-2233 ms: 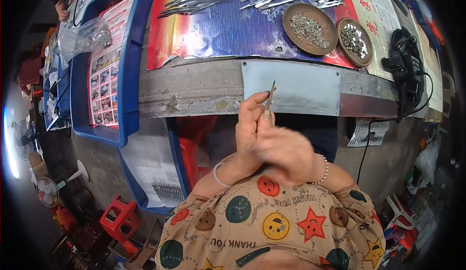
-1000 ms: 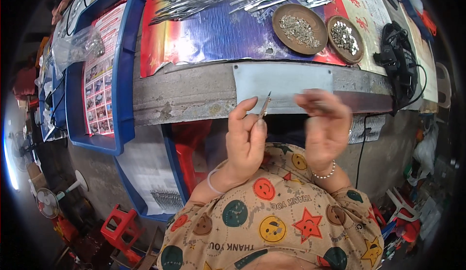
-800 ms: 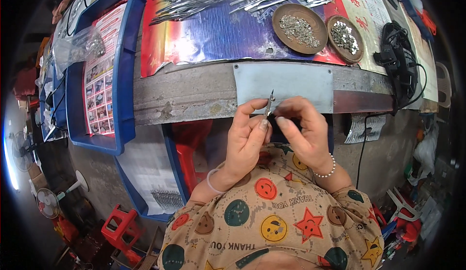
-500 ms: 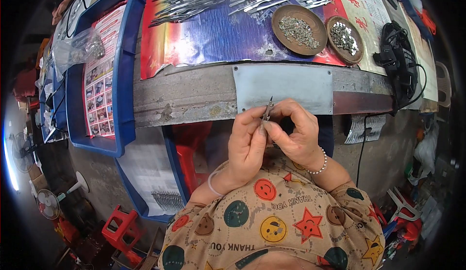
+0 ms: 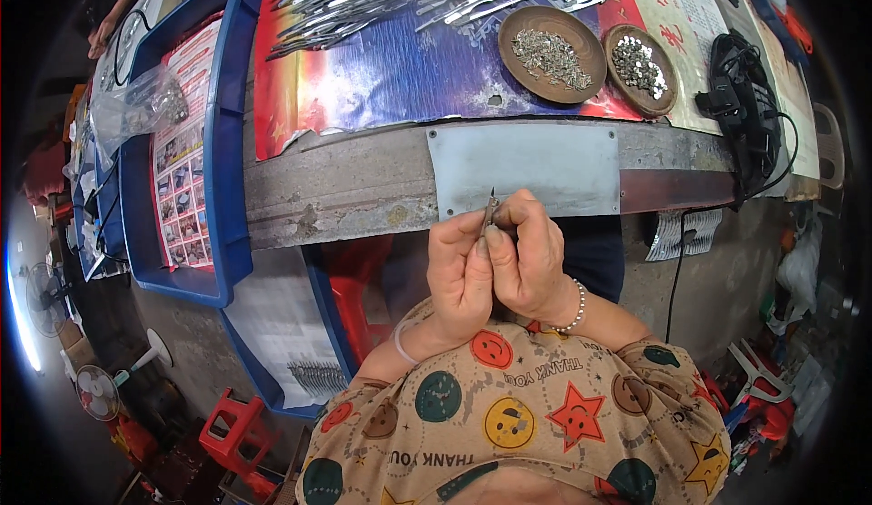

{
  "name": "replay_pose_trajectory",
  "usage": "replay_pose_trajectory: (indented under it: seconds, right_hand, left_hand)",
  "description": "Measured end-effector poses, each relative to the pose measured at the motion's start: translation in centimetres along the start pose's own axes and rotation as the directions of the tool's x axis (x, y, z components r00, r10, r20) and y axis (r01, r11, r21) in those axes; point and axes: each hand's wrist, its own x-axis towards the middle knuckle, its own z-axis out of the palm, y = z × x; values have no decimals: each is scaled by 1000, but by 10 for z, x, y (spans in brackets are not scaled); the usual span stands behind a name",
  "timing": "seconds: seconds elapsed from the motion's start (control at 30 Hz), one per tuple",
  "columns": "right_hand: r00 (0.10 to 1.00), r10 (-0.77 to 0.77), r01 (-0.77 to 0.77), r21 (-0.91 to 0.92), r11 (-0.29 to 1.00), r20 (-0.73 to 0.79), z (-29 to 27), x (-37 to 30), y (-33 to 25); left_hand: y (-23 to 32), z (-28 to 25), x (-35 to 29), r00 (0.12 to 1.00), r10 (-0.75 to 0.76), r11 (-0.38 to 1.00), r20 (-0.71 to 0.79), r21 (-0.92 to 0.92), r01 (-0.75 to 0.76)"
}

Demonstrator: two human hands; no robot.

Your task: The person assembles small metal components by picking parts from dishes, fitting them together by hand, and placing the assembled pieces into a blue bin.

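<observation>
My left hand [image 5: 460, 273] and my right hand [image 5: 529, 264] meet just in front of the bench edge. Between their closed fingertips is a small pointed metal piece [image 5: 491, 205], its dark tip pointing away from me. Fingers hide most of it, so its exact kind cannot be made out. Just beyond the hands, a pale metal plate [image 5: 527, 171] is screwed to the bench edge. Farther back sit a brown bowl [image 5: 554, 16] of small metal pins and a smaller brown bowl [image 5: 652, 110] of little shiny round parts.
Long slim metal pieces [image 5: 336, 5] lie heaped at the back. To the left is a blue tray [image 5: 236, 123] with a plastic bag [image 5: 127, 110]; a lower tray holds a row of metal pieces [image 5: 316, 378]. A black corded device [image 5: 745, 114] stands right. A red stool [image 5: 232, 423] is lower left.
My right hand has moved left and closed in against my left hand. The metal piece has shifted slightly left and now points more straight ahead. The view has shifted a little.
</observation>
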Motion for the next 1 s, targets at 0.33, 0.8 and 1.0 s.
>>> replay_pose_trajectory:
  seconds: [0.33, 0.8, 1.0]
  right_hand:
    - [967, 159, -216, 307, 927, 200, -37, 17, 5]
    - [988, -154, 154, 20, 988, 13, -20, -5, -2]
    - [1000, 1, 0, -25, 1000, 30, -17, -7, -7]
  left_hand:
    - [12, -13, 5, 850, -390, 790, 353, -346, 506]
    - [3, -4, -16, 988, -5, 995, 156, -95, 20]
    - [0, -3, -16, 986, -73, 984, 149, -150, 95]
